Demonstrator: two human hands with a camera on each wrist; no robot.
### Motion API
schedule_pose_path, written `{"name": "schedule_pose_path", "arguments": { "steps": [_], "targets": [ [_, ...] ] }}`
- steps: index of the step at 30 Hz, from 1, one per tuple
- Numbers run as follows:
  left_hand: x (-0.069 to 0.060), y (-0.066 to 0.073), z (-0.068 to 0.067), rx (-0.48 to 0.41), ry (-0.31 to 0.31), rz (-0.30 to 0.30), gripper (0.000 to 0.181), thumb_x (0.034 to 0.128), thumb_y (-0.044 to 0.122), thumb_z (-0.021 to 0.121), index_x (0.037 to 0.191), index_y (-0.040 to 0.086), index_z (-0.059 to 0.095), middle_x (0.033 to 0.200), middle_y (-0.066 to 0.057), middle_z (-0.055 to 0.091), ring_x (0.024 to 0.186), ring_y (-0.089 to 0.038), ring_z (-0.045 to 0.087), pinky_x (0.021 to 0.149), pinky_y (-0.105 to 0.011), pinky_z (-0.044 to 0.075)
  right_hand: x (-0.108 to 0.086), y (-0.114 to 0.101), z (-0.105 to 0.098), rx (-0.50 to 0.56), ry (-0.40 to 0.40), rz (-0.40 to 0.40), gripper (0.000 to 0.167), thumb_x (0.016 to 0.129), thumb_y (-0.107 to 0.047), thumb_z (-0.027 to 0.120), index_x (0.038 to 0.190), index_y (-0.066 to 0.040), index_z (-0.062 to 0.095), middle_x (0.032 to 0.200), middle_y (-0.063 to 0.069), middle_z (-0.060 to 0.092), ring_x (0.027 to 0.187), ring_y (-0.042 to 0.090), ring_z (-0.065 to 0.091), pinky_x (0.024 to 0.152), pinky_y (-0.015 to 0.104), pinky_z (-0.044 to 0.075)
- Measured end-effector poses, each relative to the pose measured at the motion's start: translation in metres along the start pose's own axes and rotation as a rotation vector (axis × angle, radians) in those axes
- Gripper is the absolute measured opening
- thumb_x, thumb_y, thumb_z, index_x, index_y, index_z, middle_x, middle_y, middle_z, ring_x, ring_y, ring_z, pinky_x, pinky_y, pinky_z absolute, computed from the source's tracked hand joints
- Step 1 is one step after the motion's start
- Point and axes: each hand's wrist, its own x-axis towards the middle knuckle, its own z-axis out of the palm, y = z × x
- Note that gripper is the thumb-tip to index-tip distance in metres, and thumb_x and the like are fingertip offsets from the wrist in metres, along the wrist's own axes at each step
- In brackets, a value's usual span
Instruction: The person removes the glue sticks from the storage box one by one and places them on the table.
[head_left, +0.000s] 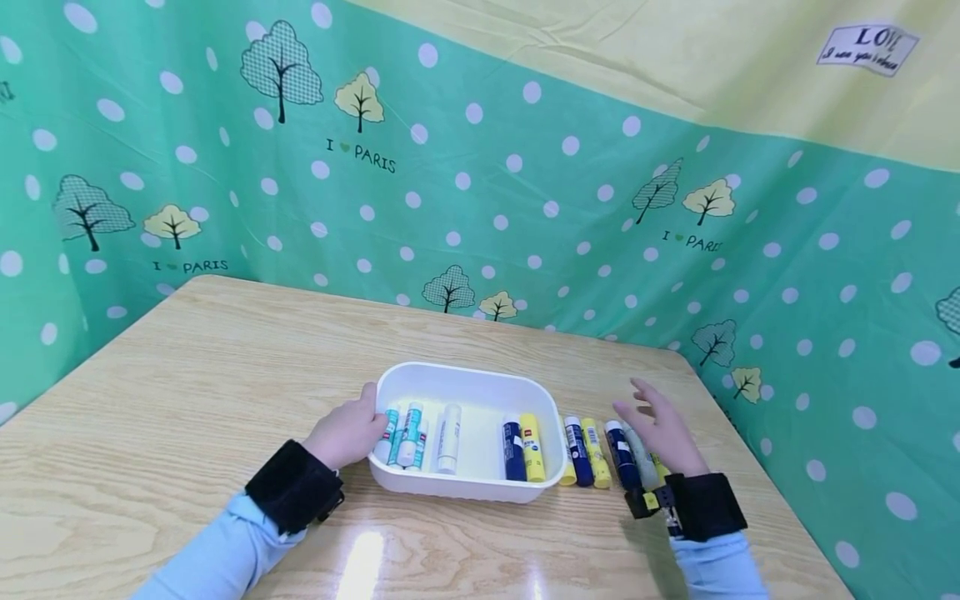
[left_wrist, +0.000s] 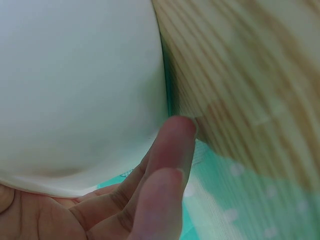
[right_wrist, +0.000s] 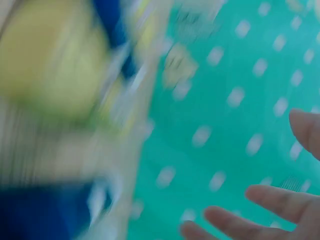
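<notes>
A white plastic basin stands on the table. My left hand grips its left end, thumb at the rim; in the left wrist view the fingers lie against the outer wall. Inside the basin are several teal glue sticks at the left, a white glue stick, a dark blue glue stick and a yellow glue stick. My right hand, fingers spread and holding nothing, hovers over the loose glue sticks to the right of the basin. Its wrist view is blurred at the left.
Outside the basin, a row of glue sticks lies on the wooden table, among them a dark blue one, a yellow one and another dark blue one. A green dotted cloth hangs behind and beside the table.
</notes>
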Motion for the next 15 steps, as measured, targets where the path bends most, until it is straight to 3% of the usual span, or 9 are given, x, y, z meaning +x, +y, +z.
{"name": "schedule_pose_path", "arguments": {
  "steps": [4, 9, 15],
  "targets": [
    [0.0, 0.0, 0.0, 0.0, -0.001, -0.003, 0.048, 0.0855, 0.018, 0.036, 0.124, -0.008, 0.022, 0.072, -0.011, 0.05, 0.051, -0.018, 0.046, 0.044, -0.027, 0.033, -0.008, -0.028, 0.016, 0.078, -0.08, -0.055, 0.068, 0.086, -0.047, 0.038, 0.138, -0.011, 0.013, 0.13, 0.026, 0.031, 0.112, 0.043, 0.038, 0.08, 0.051, 0.04],
    [0.001, 0.001, 0.0, -0.02, -0.016, -0.016, 0.05, 0.0859, 0.018, 0.036, 0.126, -0.007, 0.02, 0.073, -0.012, 0.051, 0.051, -0.018, 0.046, 0.045, -0.027, 0.033, -0.013, -0.046, 0.035, 0.285, -0.214, -0.028, 0.07, 0.084, -0.045, 0.043, 0.138, -0.014, 0.01, 0.133, 0.022, 0.028, 0.114, 0.04, 0.039, 0.083, 0.041, 0.044],
    [0.0, 0.0, 0.0, -0.009, 0.001, 0.004, 0.049, 0.0853, 0.017, 0.037, 0.125, -0.008, 0.021, 0.076, -0.013, 0.052, 0.052, -0.018, 0.046, 0.044, -0.027, 0.033, -0.016, -0.055, 0.05, 0.351, -0.247, 0.008, 0.07, 0.083, -0.044, 0.046, 0.137, -0.015, 0.013, 0.131, 0.021, 0.032, 0.113, 0.036, 0.042, 0.077, 0.037, 0.047]
  ]
}}
